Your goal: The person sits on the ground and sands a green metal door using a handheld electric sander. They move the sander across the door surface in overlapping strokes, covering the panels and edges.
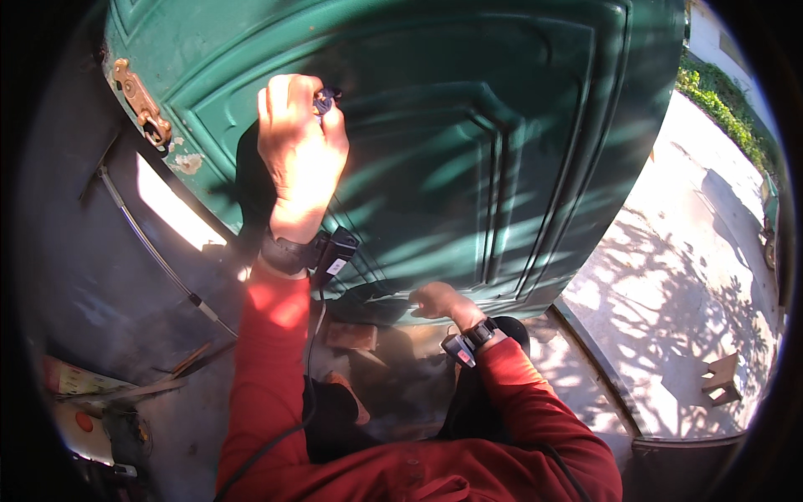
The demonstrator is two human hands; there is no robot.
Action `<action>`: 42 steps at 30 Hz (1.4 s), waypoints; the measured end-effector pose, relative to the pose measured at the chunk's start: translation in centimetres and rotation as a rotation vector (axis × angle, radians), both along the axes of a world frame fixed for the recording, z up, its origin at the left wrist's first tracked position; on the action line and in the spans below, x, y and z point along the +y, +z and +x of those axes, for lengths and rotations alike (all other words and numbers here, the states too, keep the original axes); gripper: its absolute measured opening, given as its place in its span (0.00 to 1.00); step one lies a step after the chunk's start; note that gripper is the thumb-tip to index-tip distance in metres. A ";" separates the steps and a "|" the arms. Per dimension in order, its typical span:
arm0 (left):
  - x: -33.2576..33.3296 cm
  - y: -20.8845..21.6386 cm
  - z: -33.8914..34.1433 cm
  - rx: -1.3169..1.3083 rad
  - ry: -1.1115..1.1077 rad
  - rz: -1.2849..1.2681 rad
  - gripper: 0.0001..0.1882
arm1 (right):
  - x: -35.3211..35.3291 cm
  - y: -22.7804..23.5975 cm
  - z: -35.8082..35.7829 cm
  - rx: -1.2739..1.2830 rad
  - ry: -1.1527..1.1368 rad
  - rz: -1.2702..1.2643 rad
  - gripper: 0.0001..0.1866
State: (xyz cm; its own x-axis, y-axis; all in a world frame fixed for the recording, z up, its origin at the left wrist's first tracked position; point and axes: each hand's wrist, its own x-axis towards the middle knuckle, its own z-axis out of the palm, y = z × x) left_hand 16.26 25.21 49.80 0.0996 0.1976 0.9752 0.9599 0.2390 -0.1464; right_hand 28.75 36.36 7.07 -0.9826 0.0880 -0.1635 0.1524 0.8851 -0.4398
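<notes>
A green panelled door (401, 176) with moulded grooves fills the space before me. High on its left part, my left hand (297, 146) is closed around a bunched dark cloth (326, 100), held against the door face. Lower down, my right hand (439, 301) is near the door's bottom edge with its fingers curled; whether anything is inside them is hidden. Both wrists carry a dark strap with a small black device. On the door's left edge is a worn brass-coloured lock plate with a handle (144, 105), next to patches of chipped paint.
A brick (351, 336) lies on the floor below the door. To the left are a thin metal tube (155, 243) and wooden strips (146, 386). A raised sill (598, 368) runs along the right, with a folded brown piece (721, 381) on sunlit paving beyond.
</notes>
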 end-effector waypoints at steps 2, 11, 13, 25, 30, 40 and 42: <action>1.8 -0.1 1.6 0.013 -0.101 -0.008 0.12 | -0.2 -1.3 -0.4 0.072 -0.003 -0.077 0.22; 9.5 -0.2 11.3 0.207 -0.270 -0.150 0.15 | -0.4 -1.1 -0.9 0.035 0.004 -0.048 0.26; 8.7 -0.5 10.5 0.164 -0.300 -0.170 0.16 | -0.6 0.0 -0.5 0.002 -0.034 -0.117 0.25; 6.0 -3.5 7.3 0.064 -0.259 -0.144 0.17 | 0.4 -5.5 -0.9 0.312 -0.038 -0.281 0.22; 10.0 -5.0 10.4 0.201 -0.343 -0.158 0.14 | -0.5 -5.2 -0.2 0.356 -0.109 -0.410 0.17; 7.6 -5.7 7.5 0.073 -0.339 -0.114 0.19 | 0.3 -4.1 -0.9 0.190 -0.091 -0.152 0.18; 8.2 -4.7 7.7 0.112 -0.288 -0.092 0.18 | 0.4 -5.2 -0.8 0.154 -0.144 -0.344 0.20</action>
State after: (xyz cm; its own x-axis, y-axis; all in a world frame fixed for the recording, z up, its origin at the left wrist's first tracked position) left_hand 23.99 33.38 45.10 0.2696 0.2326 0.9345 0.9630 -0.0593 -0.2630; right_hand 27.93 36.77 1.91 -0.9795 0.1924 -0.0590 0.1732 0.6564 -0.7342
